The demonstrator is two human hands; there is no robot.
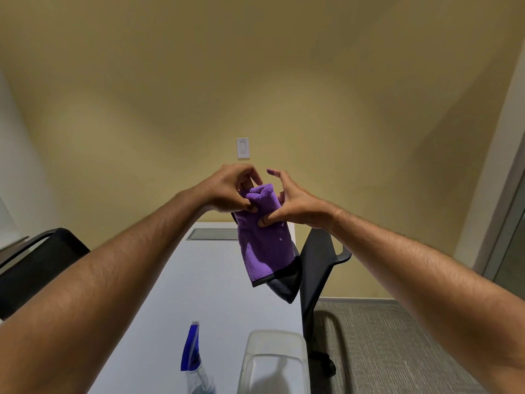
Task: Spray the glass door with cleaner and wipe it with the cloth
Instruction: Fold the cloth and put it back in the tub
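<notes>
Nearest, on the bench (216, 280): a spray bottle (193, 362) with a blue head, standing untouched, and just beside it a clear tub (274, 362). Black chairs (321, 268) flank the bench. Above it, mid-air: the purple cloth (265, 251), dark-edged, bunched at the top and hanging limp below. The left hand (231, 190) pinches the gathered top; the right hand (287, 204) presses its thumb into the fold, its other fingers spread; both hands are close together on the cloth. The cloth appears light, soft and easily folded, best held as a thick pad. Beyond: a tan wall with a switch (243, 148). Far right, a glass panel (511, 245), probably the door, is not yet sprayed.
</notes>
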